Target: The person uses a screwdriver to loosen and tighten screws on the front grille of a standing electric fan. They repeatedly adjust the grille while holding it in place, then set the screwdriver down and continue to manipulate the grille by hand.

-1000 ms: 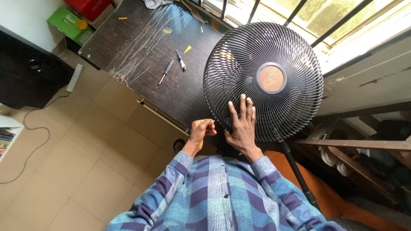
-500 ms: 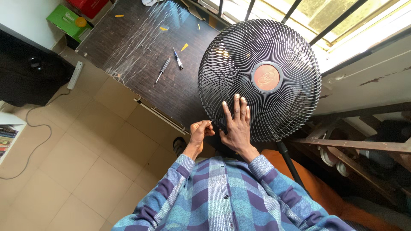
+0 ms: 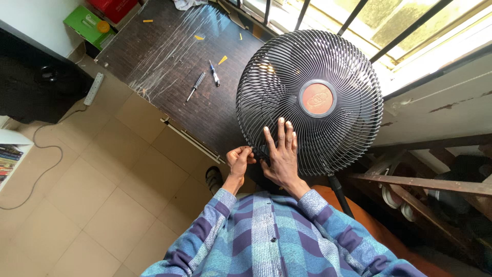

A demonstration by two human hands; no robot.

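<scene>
Two hands on the black fan grille [image 3: 312,97]: left hand [image 3: 240,160] grip pinches its rim, right hand [image 3: 281,159] flat, open

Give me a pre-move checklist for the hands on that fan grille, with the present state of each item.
1. Right hand flat on the fan grille, bracing it: ok.
2. Left hand pinching at the grille's lower rim: ok.
3. What the left fingers grip, a clip or a screw: cannot tell.
4. Screwdrivers within easy reach: not ok, they lie apart on the dark table.
5. Fan stand steady: cannot tell, its base is hidden.
</scene>
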